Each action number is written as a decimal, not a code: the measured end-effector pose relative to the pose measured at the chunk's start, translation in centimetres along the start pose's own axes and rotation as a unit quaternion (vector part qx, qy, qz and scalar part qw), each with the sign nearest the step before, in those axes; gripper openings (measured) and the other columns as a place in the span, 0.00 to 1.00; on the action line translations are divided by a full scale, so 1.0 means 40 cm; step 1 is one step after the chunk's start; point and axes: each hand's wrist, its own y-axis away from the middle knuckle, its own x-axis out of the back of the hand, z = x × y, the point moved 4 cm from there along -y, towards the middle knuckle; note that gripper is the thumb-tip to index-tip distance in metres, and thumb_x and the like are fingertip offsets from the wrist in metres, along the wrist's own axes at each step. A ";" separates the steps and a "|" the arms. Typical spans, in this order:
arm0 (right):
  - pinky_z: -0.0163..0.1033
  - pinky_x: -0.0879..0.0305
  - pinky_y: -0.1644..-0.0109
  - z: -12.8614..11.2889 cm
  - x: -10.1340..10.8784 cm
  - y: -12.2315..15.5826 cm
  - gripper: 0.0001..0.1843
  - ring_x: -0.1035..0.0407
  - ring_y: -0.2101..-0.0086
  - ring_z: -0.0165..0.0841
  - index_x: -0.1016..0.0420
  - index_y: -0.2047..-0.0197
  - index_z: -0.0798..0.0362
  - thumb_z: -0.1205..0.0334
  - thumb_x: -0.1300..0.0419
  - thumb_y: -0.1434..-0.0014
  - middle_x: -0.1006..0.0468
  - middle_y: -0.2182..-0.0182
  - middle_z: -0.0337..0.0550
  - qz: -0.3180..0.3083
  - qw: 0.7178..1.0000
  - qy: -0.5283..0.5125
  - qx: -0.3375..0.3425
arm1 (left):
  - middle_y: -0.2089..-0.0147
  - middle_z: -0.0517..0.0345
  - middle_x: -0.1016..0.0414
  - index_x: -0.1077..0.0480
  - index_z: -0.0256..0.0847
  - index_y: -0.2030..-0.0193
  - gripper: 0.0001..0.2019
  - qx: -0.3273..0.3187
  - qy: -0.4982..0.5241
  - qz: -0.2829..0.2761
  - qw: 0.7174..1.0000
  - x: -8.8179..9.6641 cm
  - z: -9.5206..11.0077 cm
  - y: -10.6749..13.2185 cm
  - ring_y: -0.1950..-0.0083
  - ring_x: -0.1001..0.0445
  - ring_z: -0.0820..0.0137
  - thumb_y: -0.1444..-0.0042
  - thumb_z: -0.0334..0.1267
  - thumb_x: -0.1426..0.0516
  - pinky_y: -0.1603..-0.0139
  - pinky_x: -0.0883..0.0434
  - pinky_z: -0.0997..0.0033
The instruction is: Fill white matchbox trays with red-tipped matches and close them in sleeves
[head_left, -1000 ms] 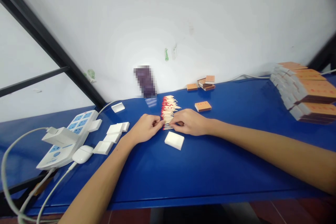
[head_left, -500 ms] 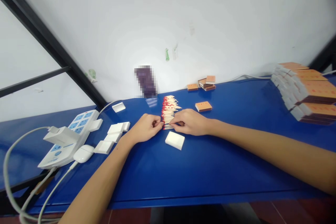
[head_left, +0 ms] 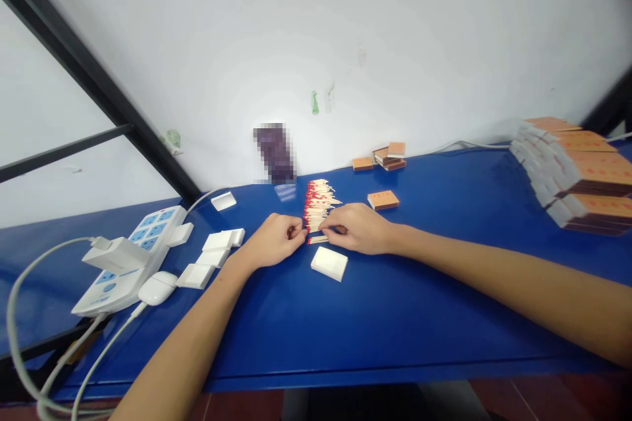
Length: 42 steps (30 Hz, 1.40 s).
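Note:
A pile of red-tipped matches lies on the blue table between my two hands. My left hand is closed, its fingers curled and the tips beside the red heads; anything inside it is hidden. My right hand pinches at the stick ends of the pile's near matches, thumb and forefinger close together. Just below those fingers, a small row of matches lies apart from the pile. A white matchbox tray sits right in front of this row.
Several white trays lie left of my left arm, beside a power strip with cables and a white charging case. An orange matchbox stands beyond my right hand. Stacked matchboxes fill the far right, near the wall.
A few matches at the near end now lie separate, with a strip of blue table between them and the pile. My right fingertips have shifted slightly away from me. My left hand stays put.

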 end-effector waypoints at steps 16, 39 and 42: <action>0.35 0.55 0.69 -0.005 -0.001 -0.003 0.15 0.44 0.76 0.26 0.31 0.76 0.55 0.64 0.48 0.38 0.34 0.78 0.36 -0.025 0.999 -0.007 0.025 | 0.79 0.66 0.46 0.47 0.39 0.78 0.15 -0.006 -0.004 -0.003 1.000 0.001 0.004 0.001 0.76 0.48 0.76 0.42 0.38 0.50 0.73 0.49 0.73; 0.34 0.51 0.67 -0.002 -0.001 -0.002 0.10 0.37 0.72 0.28 0.22 0.64 0.54 0.66 0.46 0.39 0.25 0.73 0.38 -0.001 1.000 -0.006 -0.003 | 0.79 0.65 0.46 0.46 0.39 0.78 0.15 -0.003 -0.004 -0.003 1.000 -0.001 0.000 0.001 0.76 0.48 0.76 0.41 0.38 0.50 0.73 0.49 0.73; 0.34 0.52 0.68 -0.002 -0.004 -0.002 0.11 0.38 0.73 0.27 0.22 0.65 0.54 0.66 0.46 0.39 0.25 0.73 0.39 -0.009 1.000 0.003 -0.002 | 0.79 0.65 0.46 0.46 0.39 0.78 0.15 0.000 -0.003 -0.003 1.000 0.001 0.002 0.002 0.76 0.48 0.76 0.41 0.39 0.50 0.73 0.49 0.72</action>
